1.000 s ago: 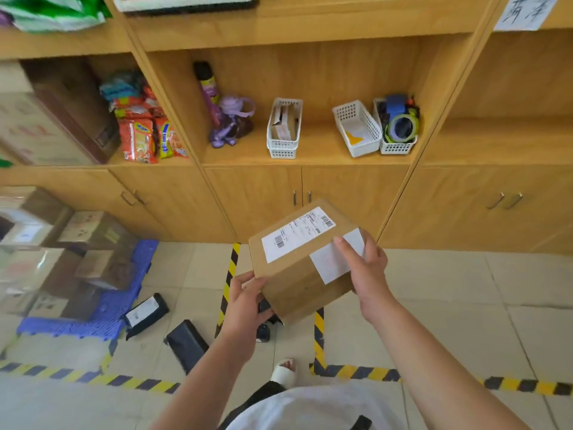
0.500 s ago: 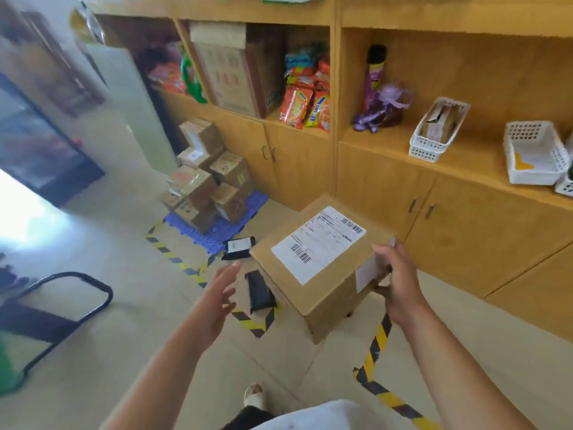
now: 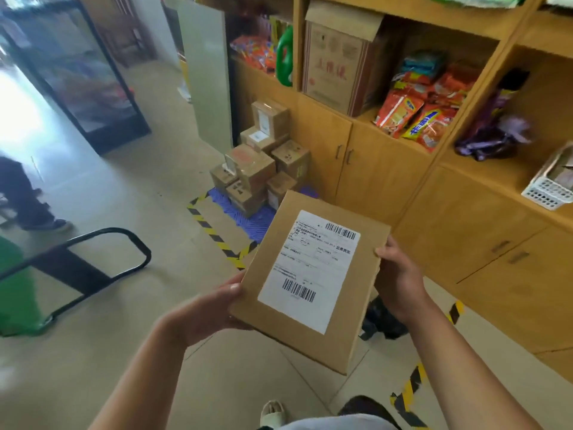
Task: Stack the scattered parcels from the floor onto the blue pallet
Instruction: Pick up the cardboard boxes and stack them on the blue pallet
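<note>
I hold a brown cardboard parcel [image 3: 338, 336] with a white shipping label on top, in front of me at waist height. My left hand [image 3: 204, 308] grips its near-left edge and my right hand [image 3: 398, 277] grips its right side. Beyond the parcel lies the blue pallet [image 3: 248, 223] on the floor, inside yellow-black tape marks. Several cardboard parcels [image 3: 259, 169] are stacked on it against the wooden cabinet. A black soft parcel [image 3: 383, 321] lies on the floor under my right wrist, partly hidden by the box.
The wooden cabinet [image 3: 465, 231] with snack-filled shelves runs along the right. A black metal trolley frame [image 3: 93, 262] stands on the left, a green object beside it. Another person's legs [image 3: 28, 200] are at the far left. A glass-door fridge [image 3: 77, 72] stands behind.
My view has turned left and closer to the pallet. My left hand, off the box half a second ago, now grips its left edge again. The parcel's label faces up.
</note>
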A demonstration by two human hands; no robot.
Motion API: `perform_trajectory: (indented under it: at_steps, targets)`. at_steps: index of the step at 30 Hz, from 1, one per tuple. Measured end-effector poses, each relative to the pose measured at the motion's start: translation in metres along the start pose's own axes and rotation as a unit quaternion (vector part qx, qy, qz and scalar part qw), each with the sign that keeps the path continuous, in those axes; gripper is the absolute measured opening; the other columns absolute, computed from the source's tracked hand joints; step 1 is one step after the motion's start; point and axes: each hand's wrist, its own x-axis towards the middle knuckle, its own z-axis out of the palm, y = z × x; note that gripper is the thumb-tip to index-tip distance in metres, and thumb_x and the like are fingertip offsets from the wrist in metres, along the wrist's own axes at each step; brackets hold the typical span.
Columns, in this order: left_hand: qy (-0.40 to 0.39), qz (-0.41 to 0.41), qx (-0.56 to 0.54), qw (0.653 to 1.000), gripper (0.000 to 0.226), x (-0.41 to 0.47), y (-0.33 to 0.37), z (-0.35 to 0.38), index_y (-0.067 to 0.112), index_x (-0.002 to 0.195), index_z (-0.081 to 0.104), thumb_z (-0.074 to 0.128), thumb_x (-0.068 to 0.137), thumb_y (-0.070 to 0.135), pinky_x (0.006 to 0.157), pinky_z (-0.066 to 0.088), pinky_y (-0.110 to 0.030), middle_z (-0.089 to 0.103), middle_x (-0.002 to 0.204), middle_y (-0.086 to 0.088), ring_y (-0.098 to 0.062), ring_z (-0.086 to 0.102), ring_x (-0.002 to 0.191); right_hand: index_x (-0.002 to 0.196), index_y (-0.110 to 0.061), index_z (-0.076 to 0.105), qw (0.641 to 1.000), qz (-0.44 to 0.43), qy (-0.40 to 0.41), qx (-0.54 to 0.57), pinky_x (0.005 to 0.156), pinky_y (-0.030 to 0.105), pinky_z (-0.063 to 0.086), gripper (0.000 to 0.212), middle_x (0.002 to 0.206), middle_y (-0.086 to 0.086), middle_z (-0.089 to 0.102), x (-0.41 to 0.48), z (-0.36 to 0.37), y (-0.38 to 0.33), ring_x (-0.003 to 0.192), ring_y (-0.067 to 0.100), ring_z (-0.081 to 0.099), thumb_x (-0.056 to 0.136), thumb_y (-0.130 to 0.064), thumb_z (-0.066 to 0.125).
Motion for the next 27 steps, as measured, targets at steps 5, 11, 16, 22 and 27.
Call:
perform_trajectory:
  at_steps: [5,11,16,22,27]
  targets:
    - [-0.032,-0.021,0.007,0.999,0.097,0.004,0.003,-0.055,0.034,0.147,0.038,0.080,0.064,0.061,0.092,0.052,-0.038,0.057,0.142,0.001,-0.023,0.060,0.122,0.115,-0.027,0.069,1.000,0.019,0.005,0.002,0.086,0.047,0.039,0.038,0.114,0.006,0.068,0.039,0.046,0.021,0.102,0.024,0.063,0.082,-0.024,0.050]
    - [-0.009,-0.052,0.002,0.999,0.103,0.049,0.014,-0.127,0.034,0.152,0.029,0.081,0.066,0.057,0.105,0.045,-0.055,0.054,0.145,-0.003,-0.031,0.054,0.130,0.131,-0.030,0.060,0.997,0.070,0.015,-0.004,0.095,0.051,0.040,0.049,0.123,0.004,0.067,0.110,0.076,0.042,0.116,0.028,0.058,0.082,-0.035,0.056]
    - [0.033,-0.073,0.004,0.997,0.109,0.095,0.052,-0.197,0.035,0.149,0.031,0.086,0.057,0.055,0.098,0.050,-0.045,0.060,0.139,-0.003,-0.029,0.057,0.126,0.135,-0.040,0.056,0.986,0.158,0.015,0.039,0.089,0.044,0.050,0.050,0.131,0.003,0.065,0.192,0.104,0.072,0.123,0.027,0.059,0.086,-0.045,0.066]
    - [0.065,-0.063,-0.008,0.996,0.108,0.142,0.122,-0.288,0.036,0.149,0.029,0.087,0.060,0.050,0.100,0.048,-0.047,0.058,0.139,-0.009,-0.032,0.055,0.127,0.134,-0.041,0.057,0.978,0.200,-0.047,0.027,0.080,0.041,0.052,0.064,0.122,0.007,0.068,0.312,0.158,0.065,0.106,0.025,0.063,0.074,-0.059,0.068]
    - [0.079,-0.052,0.006,0.996,0.099,0.164,0.165,-0.362,0.044,0.146,0.030,0.085,0.063,0.037,0.108,0.041,-0.051,0.058,0.139,-0.008,-0.029,0.056,0.127,0.131,-0.051,0.053,0.981,0.177,-0.070,-0.039,0.091,0.041,0.049,0.093,0.132,-0.003,0.063,0.413,0.205,0.044,0.120,0.020,0.058,0.047,-0.075,0.081]
